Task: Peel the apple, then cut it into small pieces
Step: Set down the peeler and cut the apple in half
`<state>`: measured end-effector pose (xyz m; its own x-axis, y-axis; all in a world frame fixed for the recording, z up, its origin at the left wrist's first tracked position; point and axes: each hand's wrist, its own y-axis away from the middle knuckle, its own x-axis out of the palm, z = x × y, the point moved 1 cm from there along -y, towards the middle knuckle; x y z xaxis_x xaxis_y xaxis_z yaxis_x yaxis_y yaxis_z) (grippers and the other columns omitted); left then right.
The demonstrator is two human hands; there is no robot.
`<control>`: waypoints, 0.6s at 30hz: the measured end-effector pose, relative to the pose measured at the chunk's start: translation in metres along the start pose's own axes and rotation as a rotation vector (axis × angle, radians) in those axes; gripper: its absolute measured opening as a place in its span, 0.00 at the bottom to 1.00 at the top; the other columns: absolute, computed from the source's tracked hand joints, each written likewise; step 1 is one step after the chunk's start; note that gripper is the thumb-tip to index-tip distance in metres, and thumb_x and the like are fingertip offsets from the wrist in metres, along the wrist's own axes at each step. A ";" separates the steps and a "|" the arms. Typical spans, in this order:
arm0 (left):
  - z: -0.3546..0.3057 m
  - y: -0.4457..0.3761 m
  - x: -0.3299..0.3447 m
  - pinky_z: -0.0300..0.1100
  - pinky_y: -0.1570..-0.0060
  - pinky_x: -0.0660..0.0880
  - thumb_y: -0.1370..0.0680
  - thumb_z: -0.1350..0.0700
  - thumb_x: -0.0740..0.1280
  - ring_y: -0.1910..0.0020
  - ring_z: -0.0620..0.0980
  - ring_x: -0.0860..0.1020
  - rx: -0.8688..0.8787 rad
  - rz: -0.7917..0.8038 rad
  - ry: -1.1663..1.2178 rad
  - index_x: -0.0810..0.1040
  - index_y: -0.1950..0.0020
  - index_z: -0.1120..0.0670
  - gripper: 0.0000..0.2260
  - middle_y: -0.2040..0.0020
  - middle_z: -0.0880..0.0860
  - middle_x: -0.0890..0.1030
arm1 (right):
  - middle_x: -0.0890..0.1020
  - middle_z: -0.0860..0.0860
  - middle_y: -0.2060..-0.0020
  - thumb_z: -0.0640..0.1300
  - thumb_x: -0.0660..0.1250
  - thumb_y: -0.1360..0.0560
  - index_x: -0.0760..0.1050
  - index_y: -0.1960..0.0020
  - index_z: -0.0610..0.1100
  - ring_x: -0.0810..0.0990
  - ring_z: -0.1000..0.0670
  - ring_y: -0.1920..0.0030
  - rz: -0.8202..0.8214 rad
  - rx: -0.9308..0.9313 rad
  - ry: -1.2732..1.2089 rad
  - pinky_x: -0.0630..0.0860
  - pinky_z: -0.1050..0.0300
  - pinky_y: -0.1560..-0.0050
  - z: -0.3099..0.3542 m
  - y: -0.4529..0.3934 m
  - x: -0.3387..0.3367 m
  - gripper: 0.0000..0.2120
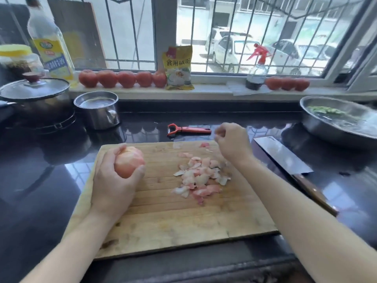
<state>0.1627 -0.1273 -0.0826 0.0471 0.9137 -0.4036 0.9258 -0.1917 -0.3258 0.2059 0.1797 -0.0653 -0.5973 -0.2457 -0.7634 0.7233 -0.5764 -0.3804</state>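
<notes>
My left hand [114,180] grips a mostly peeled apple [128,161] over the left part of the wooden cutting board [163,217]. A pile of pink and white peel strips [202,178] lies on the board's right half. My right hand [232,141] hovers above the board's far right corner with its fingers curled in and nothing in them. Just beyond the board, on the dark counter, lies a red peeler [187,130], a little left of my right hand. A cleaver [283,156] with a wooden handle rests on the counter to the right of the board.
A small steel pot [98,111] of water and a lidded pan [34,99] stand at the back left. A steel basin [342,119] with greens sits back right. Tomatoes [126,78], a packet, an oil bottle and a spray bottle [256,72] line the window sill.
</notes>
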 end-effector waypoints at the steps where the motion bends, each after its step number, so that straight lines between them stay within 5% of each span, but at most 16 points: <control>1: -0.007 0.004 0.000 0.53 0.32 0.73 0.29 0.48 0.74 0.36 0.49 0.74 0.025 0.008 -0.007 0.73 0.31 0.44 0.27 0.38 0.43 0.74 | 0.84 0.47 0.54 0.44 0.70 0.23 0.83 0.53 0.46 0.81 0.45 0.51 -0.015 0.010 0.030 0.78 0.50 0.48 -0.012 0.015 -0.015 0.04; 4: -0.030 0.011 0.010 0.41 0.36 0.73 0.26 0.53 0.78 0.39 0.47 0.75 0.064 0.077 0.026 0.73 0.30 0.43 0.27 0.39 0.43 0.73 | 0.80 0.46 0.64 0.53 0.63 0.19 0.79 0.62 0.45 0.78 0.40 0.58 -0.108 0.022 0.262 0.72 0.51 0.57 -0.056 0.054 -0.055 0.17; 7: -0.058 0.024 0.035 0.29 0.51 0.70 0.26 0.54 0.78 0.45 0.40 0.76 0.070 0.200 0.104 0.71 0.30 0.41 0.28 0.40 0.43 0.74 | 0.77 0.43 0.53 0.52 0.53 0.17 0.79 0.45 0.45 0.74 0.40 0.53 -0.064 0.080 0.714 0.73 0.48 0.56 -0.101 0.078 -0.081 0.18; 11: -0.076 0.051 0.056 0.24 0.51 0.72 0.29 0.58 0.80 0.42 0.39 0.76 0.180 0.300 0.136 0.70 0.30 0.43 0.33 0.39 0.39 0.72 | 0.69 0.40 0.37 0.59 0.59 0.19 0.68 0.30 0.44 0.69 0.37 0.37 0.199 0.401 0.597 0.71 0.42 0.39 -0.137 0.091 -0.091 0.24; 18: -0.053 0.045 0.030 0.24 0.40 0.69 0.32 0.65 0.81 0.37 0.36 0.72 0.248 0.473 0.014 0.74 0.34 0.40 0.33 0.36 0.47 0.70 | 0.78 0.36 0.45 0.51 0.63 0.18 0.77 0.41 0.39 0.78 0.35 0.45 0.277 0.421 0.497 0.72 0.50 0.53 -0.120 0.074 -0.100 0.16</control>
<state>0.2258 -0.0895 -0.0642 0.4445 0.7110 -0.5449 0.6858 -0.6614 -0.3037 0.3611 0.2552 -0.0802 -0.1094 -0.1000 -0.9890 0.5704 -0.8211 0.0199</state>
